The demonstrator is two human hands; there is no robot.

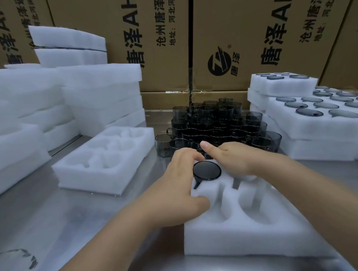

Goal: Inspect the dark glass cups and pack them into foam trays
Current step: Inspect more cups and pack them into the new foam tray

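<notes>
Dark glass cup point(206, 171), gripped by left hand point(175, 182), right hand point(233, 159) grip unclear, could chip if forced crooked into foam tray point(258, 234).

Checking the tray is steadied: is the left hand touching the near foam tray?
Touching. Head view shows the left hand resting its thumb flat on the foam tray beside the cup.

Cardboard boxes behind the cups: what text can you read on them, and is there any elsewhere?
"唐泽AH", cut off at the top: large print on the cardboard boxes.
"沧州唐泽", cut off: smaller line beside it.
"地址:河北河", cut off: smallest line.
"唐泽": beside the round logo.
Foam trays, cups: none.
Dark mark, bottom left: blurred.
</notes>
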